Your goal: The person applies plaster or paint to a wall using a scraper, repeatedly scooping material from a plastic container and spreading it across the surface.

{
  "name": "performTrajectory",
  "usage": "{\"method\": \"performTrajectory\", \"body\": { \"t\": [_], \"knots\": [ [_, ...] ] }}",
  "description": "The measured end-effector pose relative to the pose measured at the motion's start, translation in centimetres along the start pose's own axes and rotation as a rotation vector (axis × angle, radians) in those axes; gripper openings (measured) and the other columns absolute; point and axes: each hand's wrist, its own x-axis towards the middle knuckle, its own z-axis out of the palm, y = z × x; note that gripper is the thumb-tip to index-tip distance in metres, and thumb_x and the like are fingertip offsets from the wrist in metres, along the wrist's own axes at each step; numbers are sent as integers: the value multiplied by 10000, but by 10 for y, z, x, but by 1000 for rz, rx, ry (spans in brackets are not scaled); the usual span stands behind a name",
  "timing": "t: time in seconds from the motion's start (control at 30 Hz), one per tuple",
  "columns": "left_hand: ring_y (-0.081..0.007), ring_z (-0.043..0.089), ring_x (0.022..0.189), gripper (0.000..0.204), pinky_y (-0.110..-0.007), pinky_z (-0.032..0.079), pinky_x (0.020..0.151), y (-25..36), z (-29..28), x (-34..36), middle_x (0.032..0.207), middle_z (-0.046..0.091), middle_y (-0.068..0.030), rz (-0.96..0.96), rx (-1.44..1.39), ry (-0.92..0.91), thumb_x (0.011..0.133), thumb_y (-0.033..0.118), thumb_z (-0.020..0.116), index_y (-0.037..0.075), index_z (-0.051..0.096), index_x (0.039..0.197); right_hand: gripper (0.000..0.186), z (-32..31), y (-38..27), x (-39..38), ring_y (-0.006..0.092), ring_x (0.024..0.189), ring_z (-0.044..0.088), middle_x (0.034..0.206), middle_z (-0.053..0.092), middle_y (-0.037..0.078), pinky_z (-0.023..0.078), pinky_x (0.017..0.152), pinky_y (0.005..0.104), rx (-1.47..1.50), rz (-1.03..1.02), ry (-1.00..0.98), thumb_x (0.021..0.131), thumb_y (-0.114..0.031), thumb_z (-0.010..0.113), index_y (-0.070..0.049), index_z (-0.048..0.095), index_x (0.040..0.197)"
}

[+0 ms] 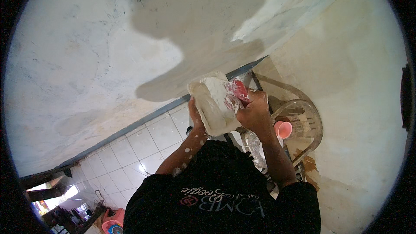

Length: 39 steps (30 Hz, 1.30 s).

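My left hand grips the left side of a shallow rectangular tub, its fingers mostly hidden beneath. White paste coats the inside of the tub, heaped more thickly toward its far right side. My right hand is closed around a red tool smeared with white paste; it looks like a flat scraper, though its full shape is hidden. The tool is over the tub's right side, at the paste. White spots speckle my left forearm.
A smeared plastic chair stands at the right, with a pink cup on it. Patchy pale walls meet at a corner ahead. White tiled floor lies at the left; a pink plastic thing is at lower left.
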Motion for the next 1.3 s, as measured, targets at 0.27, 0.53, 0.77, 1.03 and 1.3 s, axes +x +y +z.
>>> {"method": "performTrajectory", "body": {
  "t": [0.27, 0.53, 0.77, 1.03, 1.3],
  "knots": [
    [-303, 484, 1052, 634, -420, 385, 926, -4, 10, 1, 1158, 496, -139, 51, 51, -20, 803, 521, 388, 56, 399, 1234, 413, 13, 2, -5, 381, 750, 561, 784, 600, 189, 438, 757, 441, -310, -155, 71, 591, -106, 539, -56, 590, 998],
    [-292, 487, 1061, 642, -410, 386, 927, -6, 3, 1, 1176, 483, -140, 91, 53, -5, 804, 524, 379, 67, 380, 1256, 285, 22, -14, -2, 398, 738, 505, 732, 567, 215, 384, 742, 461, -173, -10, -130, 592, -71, 550, 7, 584, 864],
    [-298, 491, 1050, 641, -402, 385, 924, -10, -5, 0, 1167, 489, -145, 97, 42, -33, 804, 513, 378, 52, 383, 1249, 494, 5, -25, -7, 354, 791, 572, 837, 603, 175, 433, 749, 442, -334, -81, 17, 585, -123, 577, -78, 569, 1076],
    [-298, 476, 1074, 616, -421, 375, 932, 0, 2, -1, 1180, 478, -143, 115, 117, -132, 812, 491, 385, 63, 366, 1255, 276, 29, -8, -7, 382, 710, 545, 681, 567, 185, 400, 691, 470, -187, -143, 8, 582, -78, 560, 25, 573, 838],
    [-305, 471, 1080, 659, -427, 379, 930, 2, 20, -12, 1197, 465, -143, 62, 210, -18, 823, 570, 346, 82, 352, 1267, 212, 41, 12, -8, 376, 619, 552, 709, 577, 214, 414, 540, 436, -151, -195, 27, 595, -70, 566, 18, 596, 785]
  ]
}}
